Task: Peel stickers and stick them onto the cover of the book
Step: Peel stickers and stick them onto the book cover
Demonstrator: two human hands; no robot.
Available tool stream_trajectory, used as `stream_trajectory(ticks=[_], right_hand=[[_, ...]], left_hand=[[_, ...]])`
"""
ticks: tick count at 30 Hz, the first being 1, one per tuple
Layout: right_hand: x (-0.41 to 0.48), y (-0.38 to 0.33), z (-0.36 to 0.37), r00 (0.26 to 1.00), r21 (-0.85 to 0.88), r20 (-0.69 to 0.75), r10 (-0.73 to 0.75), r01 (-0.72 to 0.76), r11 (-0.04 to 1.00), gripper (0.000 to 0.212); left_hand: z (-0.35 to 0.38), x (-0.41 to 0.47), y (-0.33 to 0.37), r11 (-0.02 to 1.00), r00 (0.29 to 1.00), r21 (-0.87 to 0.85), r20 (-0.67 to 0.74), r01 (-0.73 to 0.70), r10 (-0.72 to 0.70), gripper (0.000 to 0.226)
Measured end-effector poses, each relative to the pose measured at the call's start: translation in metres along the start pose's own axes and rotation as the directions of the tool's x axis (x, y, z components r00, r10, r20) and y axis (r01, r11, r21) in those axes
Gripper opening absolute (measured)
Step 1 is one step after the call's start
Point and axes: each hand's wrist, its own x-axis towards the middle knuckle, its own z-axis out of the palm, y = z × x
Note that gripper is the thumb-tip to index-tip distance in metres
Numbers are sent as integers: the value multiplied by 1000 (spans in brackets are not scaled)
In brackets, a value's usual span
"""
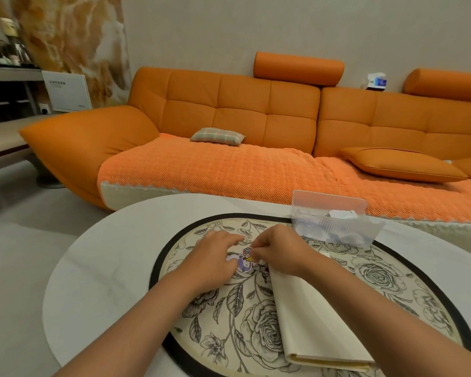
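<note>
Pinching the sticker (244, 259) by its right edge, my right hand (279, 254) sat over the far end of the book (313, 314). My left hand (212, 257) pressed relaxed fingers on the sticker's left side.

Left hand (215, 258) lies flat, fingers straight; right hand (279, 253) pinches the sticker (244, 262).
</note>
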Motion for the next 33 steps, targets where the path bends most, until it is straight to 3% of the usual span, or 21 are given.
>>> stream_trajectory(ticks=[3, 6, 10, 12, 21, 25, 28, 33], right_hand=[[-4, 2, -5, 1000, 112, 3, 2, -2, 994, 11], [-12, 4, -13, 999, 312, -11, 43, -37, 949, 9], [-30, 12, -28, 991, 522, -33, 133, -97, 848, 8], [-40, 20, -35, 987, 568, -31, 157, -112, 816, 9], [-73, 51, -52, 975, 636, -62, 215, -128, 761, 7], [-78, 60, -54, 958, 716, -49, 281, -163, 679, 9], [-80, 67, -54, 941, 772, -27, 338, -195, 605, 10], [-81, 76, -48, 942, 707, -123, 312, -138, 694, 5]], left_hand=[[0, 1, 10, 999, 998, -29, -56, -25, 23, 37], [0, 2, 23, 971, 995, -238, -79, 33, -54, 20], [2, 9, 41, 838, 981, -536, -81, 106, -176, 12], [4, 10, 51, 787, 980, -607, -64, 111, -188, 10], [21, 20, 94, 745, 995, -666, -33, 49, -96, 14], [29, 26, 109, 670, 990, -734, 20, 111, -142, 17], [36, 27, 116, 696, 990, -707, 43, 127, -138, 14], [46, 30, 118, 731, 984, -671, -9, 125, -176, 9]])
